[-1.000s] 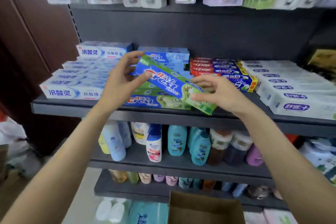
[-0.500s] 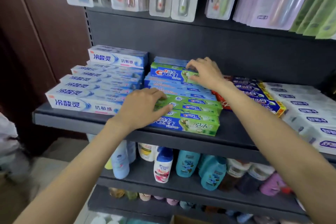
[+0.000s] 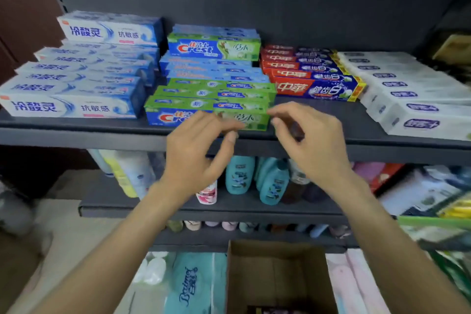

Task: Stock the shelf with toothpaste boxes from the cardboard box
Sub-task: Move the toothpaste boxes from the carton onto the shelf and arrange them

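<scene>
Head view, looking down past two bare forearms: an open cardboard box point(image 3: 277, 278) sits on the floor at the foot of the shelving, its inside mostly dark, with only a sliver of something at the bottom edge, too small to name.

Above it, the left hand point(image 3: 196, 153) and right hand point(image 3: 313, 140) hover side by side in front of the shelf point(image 3: 76, 132) edge, both released, fingers loosely bent and grasping nothing. The left fingertips lie over the face of the front green toothpaste box point(image 3: 178, 112); whether they touch it cannot be told.

That box heads a row of three green boxes laid flat. Behind them sit about three blue ones, then one more green box point(image 3: 214, 47) raised on top at the back. To the left, six white-and-blue boxes point(image 3: 71, 104) can be counted; to the right, five red-and-blue boxes point(image 3: 316, 88), then about seven white ones point(image 3: 418, 122), blurred at the rear.

One risk, by the look of it: the front green box lies close to the shelf lip, so a brush from either hand could knock it down onto the bottles point(image 3: 272, 181) below.
</scene>
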The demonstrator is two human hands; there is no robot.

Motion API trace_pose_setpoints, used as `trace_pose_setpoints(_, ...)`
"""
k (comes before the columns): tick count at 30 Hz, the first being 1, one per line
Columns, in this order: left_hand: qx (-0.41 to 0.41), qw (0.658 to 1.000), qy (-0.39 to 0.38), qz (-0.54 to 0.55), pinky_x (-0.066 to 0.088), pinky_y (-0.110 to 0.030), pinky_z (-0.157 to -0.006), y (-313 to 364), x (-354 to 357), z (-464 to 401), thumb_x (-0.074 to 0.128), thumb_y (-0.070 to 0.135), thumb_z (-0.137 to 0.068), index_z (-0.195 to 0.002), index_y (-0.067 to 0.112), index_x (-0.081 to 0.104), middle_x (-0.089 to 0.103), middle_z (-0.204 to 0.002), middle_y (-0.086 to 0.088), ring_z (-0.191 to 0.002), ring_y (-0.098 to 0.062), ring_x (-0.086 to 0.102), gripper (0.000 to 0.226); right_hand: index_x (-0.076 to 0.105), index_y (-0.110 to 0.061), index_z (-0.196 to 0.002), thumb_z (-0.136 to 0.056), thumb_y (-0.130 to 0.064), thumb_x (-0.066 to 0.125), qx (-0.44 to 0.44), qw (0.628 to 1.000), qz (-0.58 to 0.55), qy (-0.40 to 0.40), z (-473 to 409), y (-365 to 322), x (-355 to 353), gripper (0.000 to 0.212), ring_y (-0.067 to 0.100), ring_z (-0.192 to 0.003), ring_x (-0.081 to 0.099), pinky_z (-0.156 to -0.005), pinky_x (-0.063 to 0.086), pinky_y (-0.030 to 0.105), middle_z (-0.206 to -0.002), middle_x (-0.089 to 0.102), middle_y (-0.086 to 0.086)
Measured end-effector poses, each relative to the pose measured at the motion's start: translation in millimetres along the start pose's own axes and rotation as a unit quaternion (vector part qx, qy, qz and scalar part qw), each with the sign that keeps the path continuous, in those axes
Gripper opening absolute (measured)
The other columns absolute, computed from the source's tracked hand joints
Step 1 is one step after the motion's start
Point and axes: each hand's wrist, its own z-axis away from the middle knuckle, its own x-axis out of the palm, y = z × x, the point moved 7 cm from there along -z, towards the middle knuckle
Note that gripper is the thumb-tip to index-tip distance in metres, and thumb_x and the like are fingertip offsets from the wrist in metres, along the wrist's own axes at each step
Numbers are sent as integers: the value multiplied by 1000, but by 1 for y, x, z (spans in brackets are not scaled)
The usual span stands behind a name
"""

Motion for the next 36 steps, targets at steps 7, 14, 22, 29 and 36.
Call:
trace_pose_setpoints(7, -41, 977, -209, 29, 47, -26, -66, 28, 86, 114, 49, 22, -92, -95, 11, 71, 70, -85, 1, -78, -16, 60, 24, 70, -13, -96, -88, -16, 55, -38, 988, 106, -106, 162, 14, 33, 18, 18, -76, 65, -64, 53, 31, -84, 69, 1)
trace_pose_setpoints(14, -372, 788, -491, 3, 49, -31, -88, -16, 167, 328, 50, 30, -88, -113, 22, 62, 68, -110, 8, -105, -20, 60, 29, 68, -21, -105, -76, -18, 69, 140, 888, 82, -431, 354, 88, 118, 29, 24, -85, 66, -74, 54, 34, -94, 70, 1)
trace_pose_setpoints(22, -592, 724, -352, -34, 53, -38, -81, -27, 185, 455, 61, 23, -87, -137, 20, 34, 55, -116, 6, -83, -15, 58, 57, 46, -16, -134, -95, -22, 51, 21, 750, 71, -657, 486, 147, 207, 40, 24, -126, 45, -104, 36, 36, -137, 50, 7)
trace_pose_setpoints(29, -606, 750, -264, 29, 49, -27, -75, -23, 180, 476, 62, 14, -87, -124, 20, 56, 60, -109, 3, -73, -8, 57, 38, 20, -23, -148, -86, -36, 62, -105, 657, 93, -740, 554, 163, 266, 76, 29, -135, 28, -108, 26, 42, -148, 30, 11)
trace_pose_setpoints(36, -607, 749, -255, 74, 48, -9, -69, -24, 180, 483, 65, 11, -85, -124, 20, 55, 57, -108, 6, -76, -2, 57, 41, 0, -30, -150, -78, -36, 70, -85, 653, 84, -748, 573, 171, 279, 101, 32, -139, 21, -110, 22, 48, -152, 22, 10)
